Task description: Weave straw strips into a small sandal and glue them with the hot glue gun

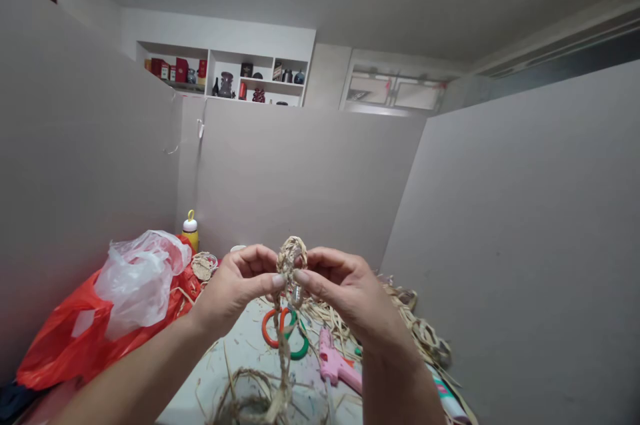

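My left hand [237,288] and my right hand [343,295] are raised above the table, both pinching a braided straw cord [290,261] that loops into a small ring at the top. The fingers of each hand are closed on the ring's sides. The braid's tail [284,358] hangs down to a loose coil of straw [250,401] at the bottom edge. Under my hands lie scissors with orange and green handles [280,335] and a pink glue gun [335,365].
A red plastic bag [75,338] with a clear white bag [137,275] on it lies at the left. A yellow bottle with a white cap [190,231] stands at the back. Loose straw and woven rings [420,331] spread at the right. Grey partition walls surround the table.
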Motion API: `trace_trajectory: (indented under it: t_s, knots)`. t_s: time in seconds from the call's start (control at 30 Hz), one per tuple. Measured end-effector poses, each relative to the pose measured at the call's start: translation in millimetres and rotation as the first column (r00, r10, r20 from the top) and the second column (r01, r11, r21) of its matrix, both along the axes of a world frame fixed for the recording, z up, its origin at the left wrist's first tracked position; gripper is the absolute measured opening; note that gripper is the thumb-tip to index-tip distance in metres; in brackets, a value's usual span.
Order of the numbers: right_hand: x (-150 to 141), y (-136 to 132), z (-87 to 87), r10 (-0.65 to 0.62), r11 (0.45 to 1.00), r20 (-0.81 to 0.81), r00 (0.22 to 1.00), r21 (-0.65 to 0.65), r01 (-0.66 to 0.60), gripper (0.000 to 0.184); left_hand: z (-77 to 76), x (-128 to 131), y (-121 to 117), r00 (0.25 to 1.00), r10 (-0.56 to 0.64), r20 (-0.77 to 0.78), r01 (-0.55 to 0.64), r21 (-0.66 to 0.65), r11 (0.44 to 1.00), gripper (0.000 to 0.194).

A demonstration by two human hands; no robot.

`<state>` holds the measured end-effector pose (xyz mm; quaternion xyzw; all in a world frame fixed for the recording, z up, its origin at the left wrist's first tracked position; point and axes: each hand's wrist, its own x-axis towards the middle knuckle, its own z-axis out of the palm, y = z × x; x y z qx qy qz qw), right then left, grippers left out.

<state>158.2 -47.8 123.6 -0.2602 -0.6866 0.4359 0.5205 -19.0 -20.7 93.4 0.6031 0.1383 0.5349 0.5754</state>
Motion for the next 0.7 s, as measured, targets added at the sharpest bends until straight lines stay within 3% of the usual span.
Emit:
trace_trajectory:
  t_s: [0.5, 0.7]
  knots:
    - [0.4, 4.2, -3.2, -0.056, 0.998, 0.099, 0.994, 0.047, 0.052, 0.019, -2.5, 4.4, -6.7, 0.997, 0.072, -0.031, -0.07, 0.049, 0.996, 0.014]
    - [2.9, -1.0, -1.3, -0.007, 0.996, 0.209, 0.978, 0.09, -0.012, 0.025, -3.9, 2.9, -5.5, 0.998, -0.032, -0.049, 0.034, 0.046, 0.998, 0.02]
